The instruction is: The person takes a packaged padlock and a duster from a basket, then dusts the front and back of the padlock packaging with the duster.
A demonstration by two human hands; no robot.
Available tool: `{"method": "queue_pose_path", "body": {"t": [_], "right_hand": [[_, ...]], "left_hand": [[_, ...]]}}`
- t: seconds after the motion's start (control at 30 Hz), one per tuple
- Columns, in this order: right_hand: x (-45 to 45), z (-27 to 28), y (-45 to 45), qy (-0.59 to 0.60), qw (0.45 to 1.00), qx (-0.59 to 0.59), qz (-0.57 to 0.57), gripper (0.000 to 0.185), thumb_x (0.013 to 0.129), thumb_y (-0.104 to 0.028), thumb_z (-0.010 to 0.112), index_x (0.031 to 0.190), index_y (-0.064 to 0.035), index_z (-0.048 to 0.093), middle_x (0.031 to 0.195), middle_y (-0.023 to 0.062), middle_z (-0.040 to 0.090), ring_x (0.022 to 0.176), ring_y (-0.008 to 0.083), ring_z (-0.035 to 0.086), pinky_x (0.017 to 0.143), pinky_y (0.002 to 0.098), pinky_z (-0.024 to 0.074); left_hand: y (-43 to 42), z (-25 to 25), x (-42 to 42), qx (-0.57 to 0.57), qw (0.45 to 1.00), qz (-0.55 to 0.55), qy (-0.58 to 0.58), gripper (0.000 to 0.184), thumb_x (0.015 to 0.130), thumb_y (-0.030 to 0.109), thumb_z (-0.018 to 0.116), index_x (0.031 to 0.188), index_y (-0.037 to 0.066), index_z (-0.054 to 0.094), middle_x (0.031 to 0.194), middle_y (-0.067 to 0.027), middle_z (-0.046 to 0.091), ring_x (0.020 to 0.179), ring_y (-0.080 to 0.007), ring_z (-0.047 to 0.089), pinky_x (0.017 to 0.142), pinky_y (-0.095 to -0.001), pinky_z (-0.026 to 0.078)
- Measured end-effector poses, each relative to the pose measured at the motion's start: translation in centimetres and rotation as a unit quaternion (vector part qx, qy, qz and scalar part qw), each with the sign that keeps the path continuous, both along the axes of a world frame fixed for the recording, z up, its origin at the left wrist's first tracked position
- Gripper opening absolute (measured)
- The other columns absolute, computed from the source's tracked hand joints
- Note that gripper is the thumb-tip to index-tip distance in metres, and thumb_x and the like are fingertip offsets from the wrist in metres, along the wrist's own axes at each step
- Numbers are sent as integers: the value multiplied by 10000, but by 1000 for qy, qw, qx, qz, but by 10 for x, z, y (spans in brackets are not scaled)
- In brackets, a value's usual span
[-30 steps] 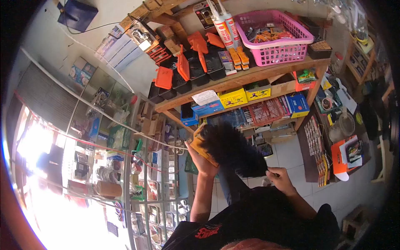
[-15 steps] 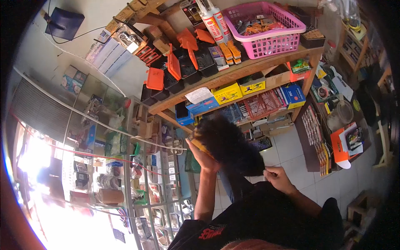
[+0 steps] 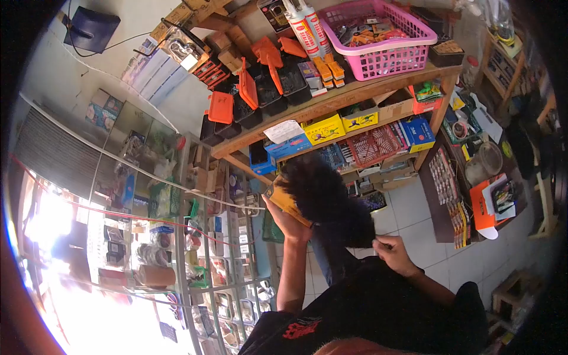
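Observation:
My left hand (image 3: pixel 290 223) is closed around a yellow-orange box (image 3: pixel 287 202), held up in front of me, its right side partly covered. Across it lies a black feather duster (image 3: pixel 325 204) with a fluffy, soft-edged head. At the duster's lower right end, my right hand (image 3: pixel 393 254) is closed, fingers pinched together on its handle, most of which is hidden.
A wooden shelf (image 3: pixel 355 89) ahead carries a pink basket (image 3: pixel 384 59), sealant tubes (image 3: pixel 305 32) and black bins with orange lids (image 3: pixel 222 108). Glass shelving (image 3: pixel 195 260) with packed goods stands left. A dark table (image 3: pixel 441 222) with packets is right, above a tiled floor (image 3: pixel 408 207).
The yellow-orange box shows more of its face beside the duster now. The duster and my right hand have shifted only slightly.

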State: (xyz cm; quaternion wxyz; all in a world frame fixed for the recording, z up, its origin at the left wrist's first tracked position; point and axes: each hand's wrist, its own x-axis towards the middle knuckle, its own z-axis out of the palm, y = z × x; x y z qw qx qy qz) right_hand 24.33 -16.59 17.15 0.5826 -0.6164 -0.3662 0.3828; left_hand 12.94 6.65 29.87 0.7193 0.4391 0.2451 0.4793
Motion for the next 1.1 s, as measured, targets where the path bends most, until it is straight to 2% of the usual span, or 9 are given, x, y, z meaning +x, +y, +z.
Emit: {"method": "queue_pose_path", "body": {"t": [0.03, 0.1, 0.2, 0.4, 0.53, 0.63, 0.73, 0.83, 1.1], "right_hand": [[-1, 3, 0, -21, 1000, 0, 20, 223, 968, -127, 608, 840, 55, 611, 673, -18, 523, 617, 46, 457, 545, 237, 370], [-5, 4, 2, -11, 1000, -6, 13, 230, 969, -124, 607, 826, 57, 603, 665, -26, 510, 609, 43, 456, 537, 234, 366], [-2, 1, 6, 82, 997, -11, -3, 218, 962, -110, 615, 824, 60, 602, 653, -32, 490, 615, 37, 453, 540, 230, 370], [-8, 16, 11, 8, 999, 33, -25, 182, 935, -97, 656, 862, 69, 639, 695, 5, 568, 666, 63, 495, 594, 264, 415], [-8, 12, 8, 34, 996, -71, 38, 209, 932, -110, 670, 825, 63, 622, 701, 30, 603, 698, 75, 546, 631, 285, 462], [-13, 0, 11, 8, 1000, 25, -8, 242, 962, -147, 632, 789, 16, 584, 621, -38, 466, 558, 41, 400, 499, 250, 330], [-10, 6, 10, 138, 990, -34, -10, 242, 962, -149, 634, 797, 24, 592, 619, -40, 466, 548, 40, 388, 489, 251, 327], [-8, -1, 5, 29, 999, -36, 13, 184, 928, -110, 675, 948, 72, 678, 748, 31, 655, 682, 53, 550, 588, 249, 460], [-7, -10, 6, 7, 1000, -20, -9, 219, 914, -118, 690, 1027, 70, 695, 808, 75, 710, 724, 66, 599, 627, 248, 488]], "left_hand": [[4, -12, -2, 146, 975, 42, 161, 682, 984, 617, 310, 1352, 74, 497, 1311, -136, 568, 1193, -304, 549, 1093, -492, 377], [12, -28, -6, 203, 958, 55, 196, 659, 995, 584, 301, 1355, 67, 494, 1320, -130, 566, 1200, -300, 551, 1078, -473, 405], [1, 1, -5, -105, 984, -38, -135, 608, 1014, 503, 290, 1368, 45, 479, 1324, -115, 568, 1198, -298, 560, 1069, -432, 429], [3, -22, -7, -60, 949, -126, -284, 593, 1019, 503, 278, 1408, 94, 461, 1407, -128, 514, 1282, -309, 507, 1121, -453, 370], [7, -14, -9, -102, 966, -148, -187, 590, 1017, 504, 289, 1419, 103, 450, 1415, -135, 503, 1295, -318, 495, 1131, -469, 354], [12, -27, -11, -70, 959, -202, -186, 580, 1022, 483, 294, 1424, 92, 439, 1406, -135, 508, 1293, -312, 495, 1128, -458, 359], [11, -18, -9, -64, 986, -54, -142, 565, 1029, 440, 295, 1424, 59, 428, 1390, -131, 518, 1278, -298, 504, 1120, -438, 368], [10, -28, -10, -72, 986, -48, -146, 558, 1027, 433, 301, 1421, 60, 430, 1387, -128, 520, 1282, -295, 499, 1117, -436, 372], [13, -42, -9, -109, 962, -196, -153, 568, 1023, 470, 301, 1413, 83, 443, 1388, -131, 521, 1283, -313, 503, 1126, -453, 362]]}}
